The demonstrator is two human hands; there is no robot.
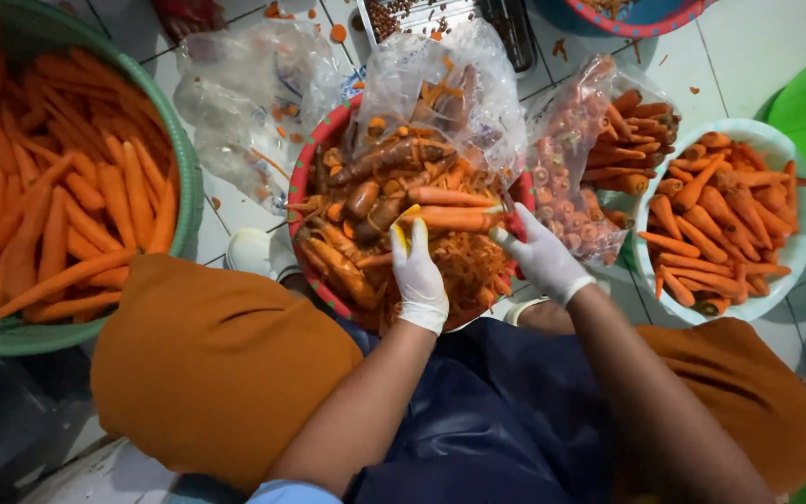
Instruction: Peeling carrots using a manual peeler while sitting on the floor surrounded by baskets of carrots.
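Note:
My left hand (419,277), in a white glove, grips the near end of a half-peeled carrot (454,220) over a red basin (302,182) heaped with unpeeled carrots and orange peelings. A bit of yellow shows at my left fingertips. My right hand (541,257), also in a white glove, holds a red-handled peeler (518,220) against the carrot's right end. A clear plastic bag (440,89) lies over the back of the basin.
A large green basket (186,168) of peeled carrots stands at the left. At the right, a white bowl (799,247) holds peeled carrots. A clear bag of carrots (599,149) lies between it and the basin. An empty plastic bag (244,93) lies on the white tiled floor.

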